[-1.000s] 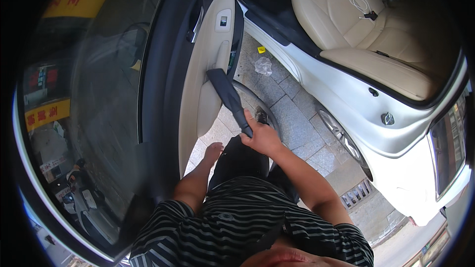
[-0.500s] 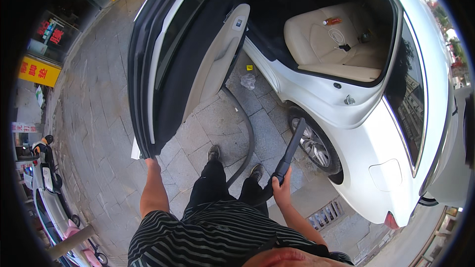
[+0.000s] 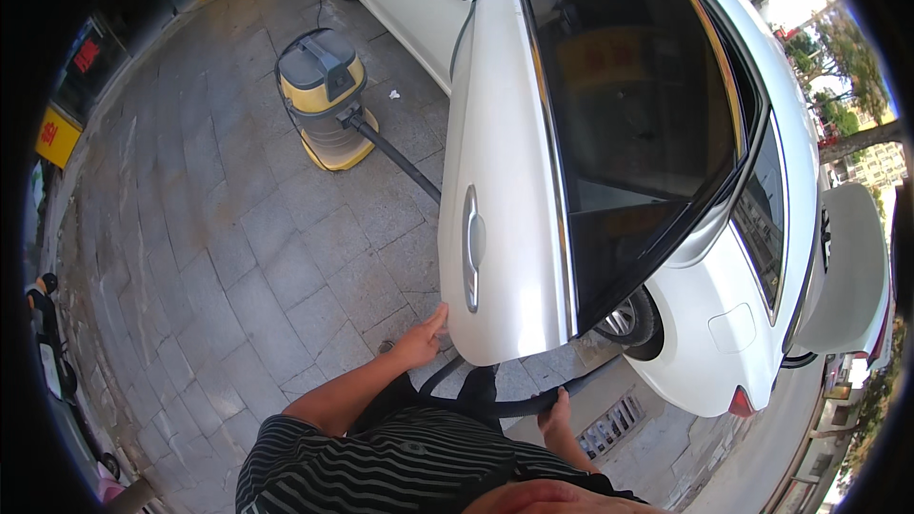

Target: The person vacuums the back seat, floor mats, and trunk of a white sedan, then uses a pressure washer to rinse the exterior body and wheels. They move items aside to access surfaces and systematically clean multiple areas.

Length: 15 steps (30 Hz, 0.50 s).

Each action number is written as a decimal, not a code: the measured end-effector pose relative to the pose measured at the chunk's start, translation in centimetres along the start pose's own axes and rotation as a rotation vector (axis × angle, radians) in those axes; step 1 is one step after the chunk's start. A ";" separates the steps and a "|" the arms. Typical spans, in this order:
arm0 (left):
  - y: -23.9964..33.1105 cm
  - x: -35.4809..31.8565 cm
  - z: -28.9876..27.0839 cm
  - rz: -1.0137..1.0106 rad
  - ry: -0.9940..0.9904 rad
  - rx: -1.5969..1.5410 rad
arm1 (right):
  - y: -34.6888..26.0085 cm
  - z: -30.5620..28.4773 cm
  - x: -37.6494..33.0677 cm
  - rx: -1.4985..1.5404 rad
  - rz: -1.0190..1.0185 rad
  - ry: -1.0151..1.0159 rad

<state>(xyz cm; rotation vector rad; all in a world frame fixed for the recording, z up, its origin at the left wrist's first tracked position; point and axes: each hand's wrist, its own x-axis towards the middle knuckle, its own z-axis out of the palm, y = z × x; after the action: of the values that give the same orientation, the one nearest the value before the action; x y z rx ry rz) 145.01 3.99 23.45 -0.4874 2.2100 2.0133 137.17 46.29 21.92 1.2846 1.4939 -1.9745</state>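
Observation:
The white car door (image 3: 509, 257), with a chrome handle and dark window, stands partly open in front of me. My left hand (image 3: 422, 341) touches its near lower corner with outstretched fingers. To the right and lower, my right hand (image 3: 555, 411) is closed around the black vacuum wand (image 3: 595, 377), whose far end lies behind the door's lower edge. A dark vacuum hose (image 3: 490, 408) curves from there across my legs and passes under the door. The yellow and grey vacuum cleaner (image 3: 326, 86) stands on the paving beyond the door, with the hose's other end plugged into it.
The white car's rear side (image 3: 700, 333) and rear wheel (image 3: 624, 319) lie right of the door. Its boot lid (image 3: 847, 266) is raised. A drain grate (image 3: 611, 426) sits in the ground beside my right hand. A crumpled white scrap (image 3: 394, 94) lies near the vacuum cleaner.
The door has swung rightward toward the car body, hiding the seat. My left hand moved right with it. The wand dropped lower, closer to me. The vacuum cleaner has come into view.

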 end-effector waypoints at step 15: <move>0.5 18.1 -32.6 -0.031 -0.268 0.983 | 5.5 9.1 -1.3 0.029 0.037 0.265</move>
<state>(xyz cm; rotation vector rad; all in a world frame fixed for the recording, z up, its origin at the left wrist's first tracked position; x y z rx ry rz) 132.11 -31.01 22.27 -0.1093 2.5847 0.7054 137.77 35.76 20.11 1.6263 1.5495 -1.8668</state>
